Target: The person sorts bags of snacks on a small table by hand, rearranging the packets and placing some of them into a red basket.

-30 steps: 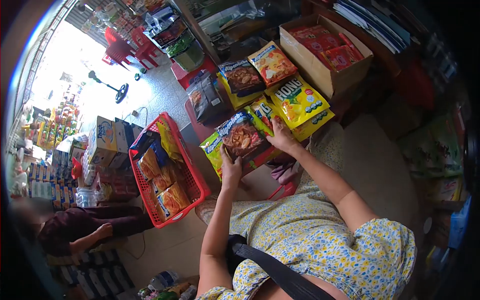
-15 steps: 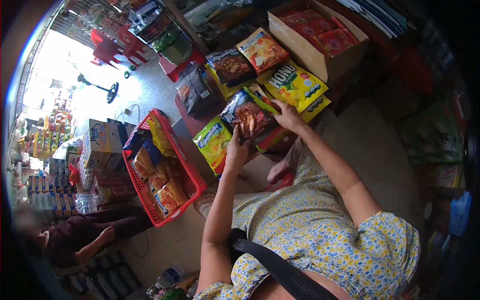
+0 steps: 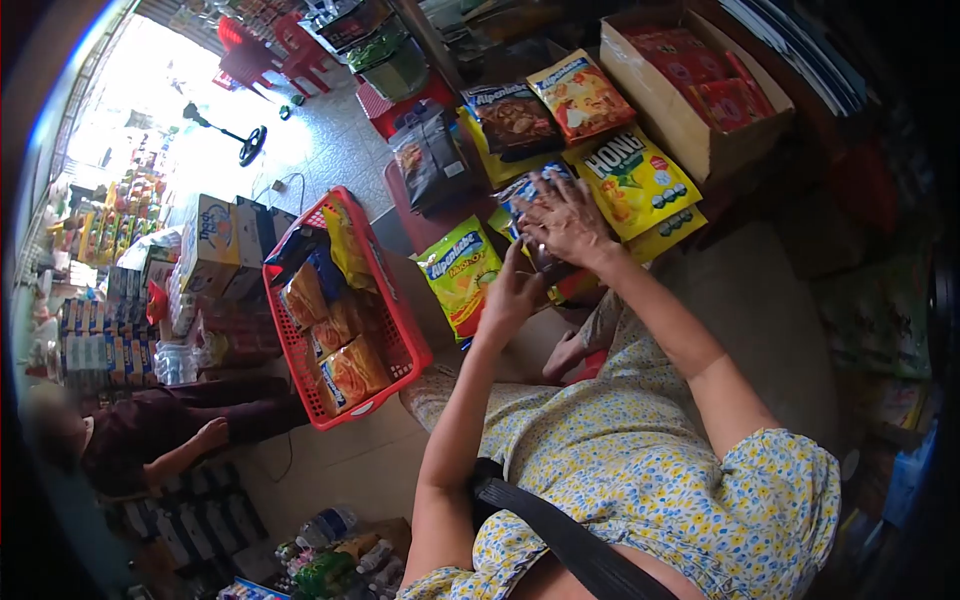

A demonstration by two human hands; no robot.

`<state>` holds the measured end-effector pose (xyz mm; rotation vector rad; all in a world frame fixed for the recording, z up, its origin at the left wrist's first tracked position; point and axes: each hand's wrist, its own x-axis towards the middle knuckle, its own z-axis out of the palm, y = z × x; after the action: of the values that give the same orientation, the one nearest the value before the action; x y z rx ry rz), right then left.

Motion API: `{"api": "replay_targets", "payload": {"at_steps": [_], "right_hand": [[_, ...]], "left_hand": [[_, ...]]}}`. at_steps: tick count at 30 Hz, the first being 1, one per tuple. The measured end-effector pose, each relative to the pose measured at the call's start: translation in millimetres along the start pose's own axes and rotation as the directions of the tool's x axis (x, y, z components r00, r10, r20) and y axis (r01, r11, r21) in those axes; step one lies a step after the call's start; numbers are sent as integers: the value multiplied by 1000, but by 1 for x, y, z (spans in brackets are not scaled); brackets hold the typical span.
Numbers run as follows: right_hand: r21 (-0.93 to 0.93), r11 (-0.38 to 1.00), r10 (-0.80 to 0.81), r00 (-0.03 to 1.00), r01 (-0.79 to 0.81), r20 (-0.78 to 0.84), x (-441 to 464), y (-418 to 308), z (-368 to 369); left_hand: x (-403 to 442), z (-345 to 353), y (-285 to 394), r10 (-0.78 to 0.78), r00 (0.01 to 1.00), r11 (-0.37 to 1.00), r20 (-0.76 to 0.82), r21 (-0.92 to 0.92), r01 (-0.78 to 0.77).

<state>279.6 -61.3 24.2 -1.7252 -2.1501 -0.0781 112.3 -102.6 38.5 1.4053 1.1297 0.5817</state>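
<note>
A dark brown candy bag (image 3: 551,262) lies on the low red table, largely covered by my hands. My right hand (image 3: 565,222) rests flat across its upper part, fingers spread. At the bag's lower left edge, my left hand (image 3: 510,297) is closed on the bag; some of its fingers are hidden. Just left of it lies a green and yellow Alpenliebe candy bag (image 3: 460,275). A yellow bag lettered HONG (image 3: 636,185) sits right of my right hand. Behind are a brown Alpenliebe bag (image 3: 510,120), an orange one (image 3: 582,95) and a dark grey bag (image 3: 432,160).
A red plastic basket (image 3: 408,340) with several snack packs stands at the left. A cardboard box (image 3: 690,125) of red packets is at the back right. A person in dark clothes (image 3: 150,435) is at the far left, near stacked cartons (image 3: 210,245).
The brown bag, held up between both hands before, is now down on the table. My right hand has let go of its edge and spread flat on it. The view has shifted.
</note>
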Motion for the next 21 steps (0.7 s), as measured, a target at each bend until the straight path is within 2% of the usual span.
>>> {"api": "replay_targets", "payload": {"at_steps": [2,3,4,5,6,7,8,10,12,14,15,16,17,18,19,21], "right_hand": [[-55,997,53,997,-50,56,0,11,-12],[-18,999,50,999,-50,10,-1,22,-4],[16,999,48,998,-48,-36,-2,33,4],[49,996,71,997,-70,-13,-3,37,5],[65,996,60,998,-60,-9,-4,38,6],[82,996,47,999,-46,-9,-4,37,5],[23,999,33,999,-34,26,-3,35,4],[0,999,33,990,-33,137,0,25,-9],[-6,1000,16,995,-15,99,1,10,-20],[-25,999,-44,995,42,-91,4,-9,-29],[90,991,-80,976,99,-200,4,-17,-24],[231,958,-126,971,172,-203,4,-27,-14],[365,899,-171,962,241,-214,1,-36,-5],[293,910,-244,951,293,-191,-5,-48,-9],[324,899,-267,955,295,-130,-10,-57,-9],[368,884,-299,954,289,-30,-17,-69,-11]], "left_hand": [[-4,-33,-12,101,985,993,-137,66,-93],[-9,-48,-15,70,949,995,-307,-45,-87],[-6,-71,-40,149,887,982,-438,169,-82],[-7,-90,-58,202,821,950,-534,310,-32],[-14,-101,-65,276,776,813,-567,568,127],[-17,-104,-74,185,794,799,-579,559,221],[-18,-107,-83,92,801,776,-591,547,314],[-20,-101,-95,-120,899,916,-422,303,264],[-16,-96,-106,-98,920,955,-380,223,194],[-16,-88,-98,-111,906,970,-408,153,187],[-15,-84,-97,-127,914,990,-385,4,139],[-12,-81,-95,-135,923,986,-361,-145,87],[-10,-79,-91,-127,931,979,-342,-197,61],[-7,-76,-92,-66,937,989,-344,-146,16],[-4,-72,-87,-4,939,995,-345,-92,-30],[-3,-62,-79,-8,955,987,-295,-154,-39]]}}
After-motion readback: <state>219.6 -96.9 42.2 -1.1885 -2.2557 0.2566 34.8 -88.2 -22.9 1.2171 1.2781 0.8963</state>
